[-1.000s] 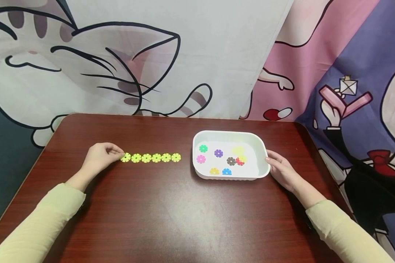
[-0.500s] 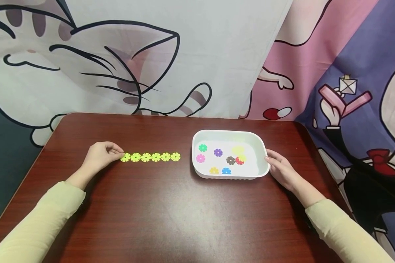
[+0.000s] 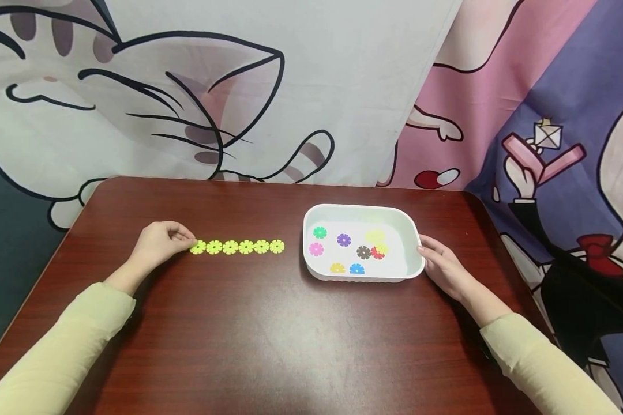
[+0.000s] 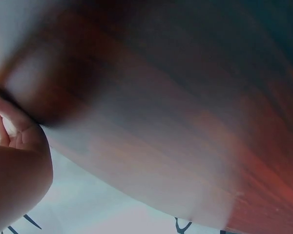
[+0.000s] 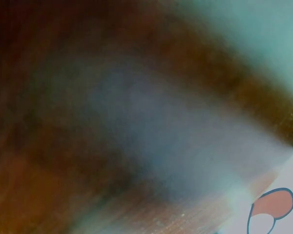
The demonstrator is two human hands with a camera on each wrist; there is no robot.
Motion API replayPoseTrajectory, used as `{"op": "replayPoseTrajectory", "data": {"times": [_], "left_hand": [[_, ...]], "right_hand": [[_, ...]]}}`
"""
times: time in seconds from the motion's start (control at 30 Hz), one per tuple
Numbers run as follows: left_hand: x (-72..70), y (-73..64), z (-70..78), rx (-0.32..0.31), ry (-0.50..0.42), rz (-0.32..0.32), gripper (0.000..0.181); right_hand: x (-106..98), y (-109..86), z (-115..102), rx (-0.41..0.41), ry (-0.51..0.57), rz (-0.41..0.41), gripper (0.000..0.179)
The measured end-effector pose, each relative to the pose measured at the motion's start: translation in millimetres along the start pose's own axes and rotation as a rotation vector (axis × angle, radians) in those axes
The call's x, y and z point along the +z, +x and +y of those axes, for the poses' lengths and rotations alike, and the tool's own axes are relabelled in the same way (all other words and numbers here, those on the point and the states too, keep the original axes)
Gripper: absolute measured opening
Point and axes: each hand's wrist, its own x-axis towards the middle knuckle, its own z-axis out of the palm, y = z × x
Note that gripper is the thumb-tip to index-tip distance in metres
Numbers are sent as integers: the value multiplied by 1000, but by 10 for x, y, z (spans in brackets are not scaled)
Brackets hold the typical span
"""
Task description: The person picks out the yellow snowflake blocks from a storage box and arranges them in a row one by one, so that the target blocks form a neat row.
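Observation:
Several yellow-green flower-shaped discs (image 3: 230, 247) lie in a straight row on the left half of the brown table. At the row's left end, my left hand (image 3: 158, 245) pinches the leftmost disc (image 3: 198, 247) between thumb and fingertips. In the left wrist view, a sliver of yellow-green shows by the fingertips of that hand (image 4: 29, 139). A white tray (image 3: 363, 277) stands right of the row. My right hand (image 3: 446, 270) holds the tray's right side, thumb at the rim and the other fingers along the outer wall. The right wrist view is mostly a blur.
Inside the tray lie loose flower discs: a green disc (image 3: 319, 232), a pink disc (image 3: 316, 249), a purple disc (image 3: 344, 240), a blue disc (image 3: 357, 268) and several others. Behind the table (image 3: 270, 346) hangs a white cloth (image 3: 363, 86) with cat drawings.

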Motion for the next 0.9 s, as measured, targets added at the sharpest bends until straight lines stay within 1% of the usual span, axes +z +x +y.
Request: {"op": "replayPoseTrajectory", "data": {"times": [0.13, 0.23, 0.4, 0.5, 0.7, 0.9], "left_hand": [[-12, 3, -20, -14, -16, -5, 21], [-22, 17, -29, -13, -32, 8, 22], [-46, 68, 31, 0, -59, 31, 22], [-51, 120, 115, 13, -67, 31, 21], [-33, 232, 344, 32, -92, 29, 20], [58, 347, 575, 42, -165, 4, 20]], "right_hand": [[-2, 3, 13, -1, -4, -3, 32], [0, 4, 18, 1, -7, -3, 32], [5, 5, 15, 3, -7, -4, 33], [6, 5, 8, 3, -2, -1, 33], [6, 4, -3, 3, -4, 2, 33], [4, -7, -8, 5, 1, 0, 33]]}}
